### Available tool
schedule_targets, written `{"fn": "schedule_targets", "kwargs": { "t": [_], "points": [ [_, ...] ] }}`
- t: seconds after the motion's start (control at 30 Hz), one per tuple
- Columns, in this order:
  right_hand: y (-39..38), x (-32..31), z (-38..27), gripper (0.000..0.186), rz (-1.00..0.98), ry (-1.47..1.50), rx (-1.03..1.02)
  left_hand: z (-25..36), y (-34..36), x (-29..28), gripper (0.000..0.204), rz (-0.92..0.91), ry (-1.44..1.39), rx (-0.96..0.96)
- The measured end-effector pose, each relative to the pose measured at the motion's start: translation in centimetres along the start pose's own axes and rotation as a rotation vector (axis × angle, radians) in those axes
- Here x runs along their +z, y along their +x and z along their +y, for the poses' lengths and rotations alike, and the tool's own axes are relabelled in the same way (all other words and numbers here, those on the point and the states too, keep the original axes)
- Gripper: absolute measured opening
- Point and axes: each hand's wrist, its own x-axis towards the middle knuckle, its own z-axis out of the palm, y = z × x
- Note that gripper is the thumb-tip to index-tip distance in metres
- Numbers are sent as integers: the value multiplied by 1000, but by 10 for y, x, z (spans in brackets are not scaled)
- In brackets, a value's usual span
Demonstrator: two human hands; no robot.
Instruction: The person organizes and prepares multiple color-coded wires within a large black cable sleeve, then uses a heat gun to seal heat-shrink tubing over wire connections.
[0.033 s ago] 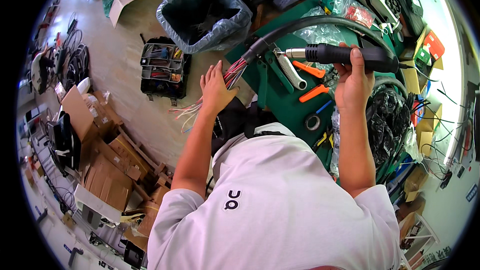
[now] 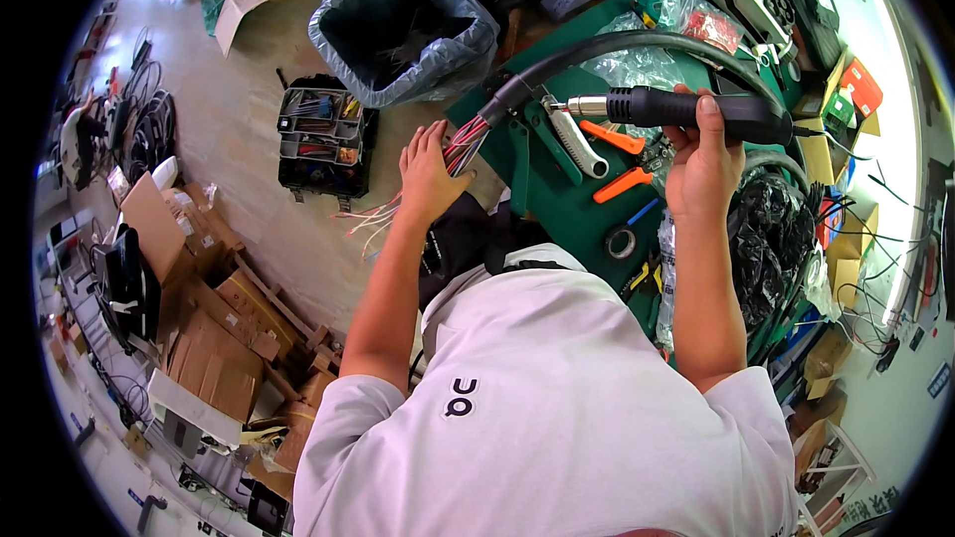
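In my right hand is a black stick-shaped hot air gun, gripped near its back end. Its metal nozzle points left toward the sleeved end of a thick black cable. This cable arches over the gun and bends down behind it at the right. From the black sleeve fans a bundle of thin coloured wires, red, white and other colours. My left hand closes around the bundle, fingers on the far side and thumb on the near side. Loose wire ends stick out past the palm.
A green mat bears orange-handled pliers, a white-handled cutter and a roll of tape. Behind stands a lined bin; an open toolbox sits on the floor. Cardboard boxes pile up at left, a black plastic bag at right.
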Motion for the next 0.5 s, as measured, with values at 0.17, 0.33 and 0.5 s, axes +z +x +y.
{"fn": "schedule_targets", "kwargs": {
  "t": [0.17, 0.33, 0.5],
  "points": [
    [-5, -4, -4, 38, 19, 28, -24, 2, 13, -7, 49, -350, -292, -158],
    [-15, -12, -19, 36, 14, 78, -59, 25, 8, -34, 36, -392, -211, -52],
    [-36, -18, -46, 33, 44, 176, -161, 88, -4, -98, 24, -512, -348, -113]
  ]
}}
